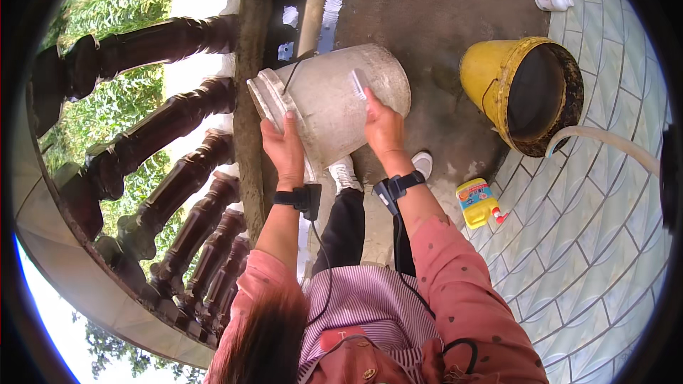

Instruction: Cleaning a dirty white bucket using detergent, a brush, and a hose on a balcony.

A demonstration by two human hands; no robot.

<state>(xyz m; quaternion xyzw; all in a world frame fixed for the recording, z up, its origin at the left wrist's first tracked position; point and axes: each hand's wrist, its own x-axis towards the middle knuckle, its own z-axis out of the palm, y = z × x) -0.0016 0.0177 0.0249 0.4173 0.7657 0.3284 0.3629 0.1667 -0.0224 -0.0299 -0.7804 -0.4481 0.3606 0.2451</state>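
A whitish plastic bucket (331, 101) lies tipped on its side before me, its rim towards the left and its base to the right. My left hand (283, 144) grips the ribbed rim, thumb on the outside. My right hand (384, 125) holds a small white scrubbing brush (358, 84), bristles towards the bucket's side wall near the base. Whether the bristles touch the wall is hard to tell. The thin dark bail handle (291, 77) lies across the bucket near the rim. The bucket's inside is hidden from me.
A yellow bucket (480, 74) holding dark water stands at right, with a pale hose (603, 133) at its rim. Nearby are a yellow detergent bottle (476, 204) and a white bottle (554, 1). Dark balusters (144, 138) line the left; a pipe (314, 10) runs beyond the bucket.
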